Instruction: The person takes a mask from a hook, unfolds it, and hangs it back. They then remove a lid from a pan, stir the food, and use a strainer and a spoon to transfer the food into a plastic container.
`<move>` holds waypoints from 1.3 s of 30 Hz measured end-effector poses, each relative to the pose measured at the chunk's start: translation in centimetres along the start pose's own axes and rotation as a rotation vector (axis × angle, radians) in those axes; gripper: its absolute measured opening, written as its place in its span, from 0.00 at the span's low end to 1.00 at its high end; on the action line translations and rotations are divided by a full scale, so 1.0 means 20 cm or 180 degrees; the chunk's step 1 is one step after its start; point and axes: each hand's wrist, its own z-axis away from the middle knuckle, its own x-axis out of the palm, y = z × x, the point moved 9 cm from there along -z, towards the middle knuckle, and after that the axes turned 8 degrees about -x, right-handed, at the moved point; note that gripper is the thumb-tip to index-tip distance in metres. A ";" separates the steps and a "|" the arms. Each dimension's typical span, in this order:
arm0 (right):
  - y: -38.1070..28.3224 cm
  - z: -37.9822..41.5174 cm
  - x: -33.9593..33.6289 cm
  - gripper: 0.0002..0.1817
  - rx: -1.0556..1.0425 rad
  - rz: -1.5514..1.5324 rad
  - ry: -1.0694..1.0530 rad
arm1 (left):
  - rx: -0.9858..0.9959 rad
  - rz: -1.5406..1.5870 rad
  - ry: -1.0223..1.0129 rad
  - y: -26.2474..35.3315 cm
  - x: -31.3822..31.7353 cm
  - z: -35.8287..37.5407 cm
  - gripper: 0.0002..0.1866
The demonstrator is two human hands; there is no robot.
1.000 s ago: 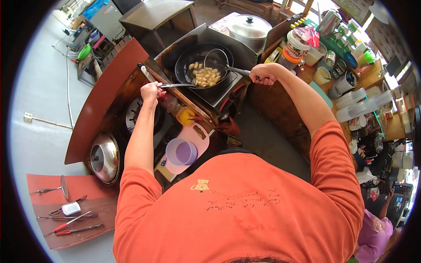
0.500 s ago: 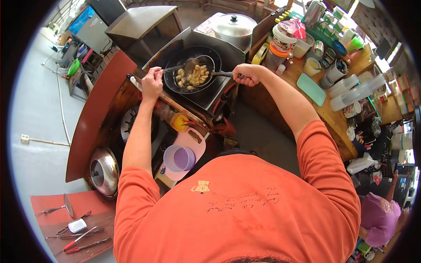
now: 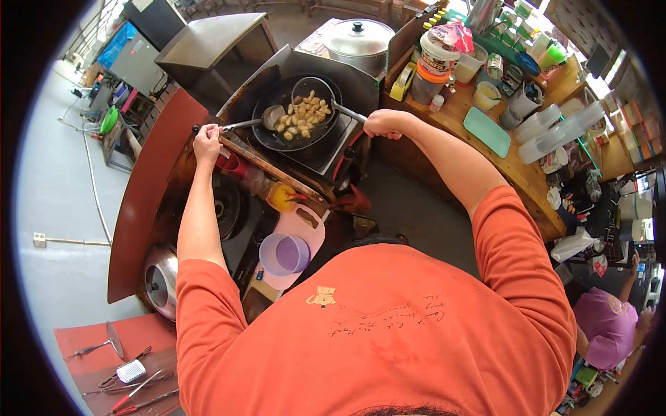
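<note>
On the stove stands a black wok point(image 3: 284, 143) holding several pale golden chunks of food point(image 3: 303, 114). My left hand point(image 3: 206, 143) is closed round the handle of a metal wok spatula point(image 3: 272, 116), whose head rests at the wok's left inner side beside the chunks. My right hand point(image 3: 385, 123) grips the dark handle of a round-rimmed skimmer point(image 3: 336, 105). Its rim lies at the far right of the wok, around some chunks; its bowl is partly hidden by the food.
A lidded pot point(image 3: 357, 43) stands behind the stove's metal shield. Tubs and a green tray point(image 3: 487, 132) cover the right counter. Nearer me are a pink cutting board point(image 3: 310, 232) and a purple container point(image 3: 284, 254). Someone in a purple shirt point(image 3: 605, 326) is at lower right.
My left hand has moved left and down, drawing the spatula from the middle of the wok to its left side. The skimmer's rim has shifted left and up slightly, and the chunks look more spread.
</note>
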 end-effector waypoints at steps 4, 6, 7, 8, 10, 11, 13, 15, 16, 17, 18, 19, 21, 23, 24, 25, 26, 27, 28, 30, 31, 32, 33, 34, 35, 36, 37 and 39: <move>0.02 0.06 0.04 0.10 0.0033 0.0011 -0.0187 | -0.0785 0.0589 -0.0320 -0.13 -0.01 0.10 0.09; 0.01 0.10 0.08 0.10 0.0027 -0.0070 -0.0269 | -0.1325 0.0895 -0.0526 -0.14 0.00 0.18 0.08; 0.01 0.12 0.10 0.10 0.0051 -0.0180 -0.0369 | -0.1434 0.1132 -0.0560 -0.13 0.00 0.22 0.08; 0.01 0.14 0.13 0.09 0.0076 -0.0291 -0.0468 | -0.1449 0.1129 -0.0547 -0.11 0.00 0.25 0.08; 0.00 0.16 0.17 0.10 0.0033 -0.0435 -0.0589 | -0.1881 0.1479 -0.0543 -0.13 0.03 0.31 0.07; -0.01 0.16 0.19 0.10 -0.0007 -0.0586 -0.0695 | -0.2013 0.1521 -0.0621 -0.13 0.05 0.34 0.06; 0.00 0.15 0.20 0.09 0.0009 -0.0831 -0.0745 | -0.2253 0.1755 -0.0482 -0.14 0.06 0.39 0.07; 0.01 0.15 0.20 0.09 0.0030 -0.1083 -0.0782 | -0.2399 0.1821 -0.0403 -0.15 0.07 0.42 0.08; 0.02 0.14 0.20 0.10 0.0039 -0.1314 -0.0800 | -0.2472 0.1867 -0.0339 -0.16 0.07 0.44 0.08; 0.03 0.13 0.20 0.11 0.0050 -0.1547 -0.0815 | -0.2543 0.1912 -0.0278 -0.17 0.07 0.45 0.08; 0.04 0.12 0.20 0.11 0.0046 -0.1546 -0.0814 | -0.2540 0.1913 -0.0275 -0.17 0.07 0.46 0.08; 0.05 0.11 0.21 0.11 0.0105 -0.1701 -0.0878 | -0.2544 0.1994 -0.0234 -0.18 0.06 0.46 0.08; 0.07 0.09 0.22 0.12 0.0162 -0.1864 -0.0935 | -0.2541 0.2072 -0.0200 -0.19 0.07 0.46 0.08; 0.08 0.08 0.25 0.12 0.0310 -0.2156 -0.1089 | -0.2322 0.2069 -0.0105 -0.19 0.05 0.44 0.07; 0.09 0.08 0.25 0.12 0.0307 -0.2165 -0.1081 | -0.2314 0.2067 -0.0115 -0.17 0.05 0.43 0.07; 0.08 0.08 0.25 0.12 0.0301 -0.2236 -0.1092 | -0.2201 0.2054 -0.0102 -0.15 0.05 0.42 0.07; 0.08 0.07 0.26 0.12 0.0297 -0.2309 -0.1103 | -0.2088 0.2040 -0.0092 -0.12 0.05 0.41 0.07; 0.08 0.07 0.26 0.12 0.0299 -0.2325 -0.1093 | -0.2083 0.2036 -0.0110 -0.12 0.06 0.40 0.07; 0.08 0.06 0.27 0.12 0.0311 -0.2332 -0.1061 | -0.1965 0.2055 -0.0083 -0.12 0.06 0.38 0.07; 0.09 0.04 0.27 0.12 0.0327 -0.2356 -0.1017 | -0.1841 0.2073 -0.0075 -0.08 0.08 0.35 0.07; 0.08 0.03 0.28 0.12 0.0335 -0.2449 -0.1114 | -0.1666 0.2002 -0.0020 -0.03 0.08 0.34 0.08; 0.08 0.03 0.29 0.11 0.0341 -0.2543 -0.1211 | -0.1491 0.1931 0.0035 0.01 0.07 0.33 0.08; 0.08 0.03 0.30 0.11 0.0341 -0.2557 -0.1199 | -0.1391 0.1823 0.0079 0.05 0.08 0.32 0.10; 0.07 0.03 0.30 0.12 0.0324 -0.2624 -0.1189 | -0.1384 0.1823 0.0063 0.08 0.09 0.32 0.10; 0.07 0.03 0.30 0.12 0.0306 -0.2691 -0.1178 | -0.1234 0.1536 0.0039 0.13 0.10 0.31 0.10; 0.07 0.02 0.30 0.12 0.0306 -0.2705 -0.1165 | -0.1082 0.1248 0.0017 0.18 0.10 0.30 0.10; 0.07 0.01 0.31 0.12 0.0291 -0.2800 -0.1184 | -0.0934 0.0933 0.0024 0.24 0.11 0.29 0.10; 0.07 0.00 0.32 0.12 0.0271 -0.2911 -0.1186 | -0.0567 0.0900 0.0004 0.35 0.13 0.29 0.10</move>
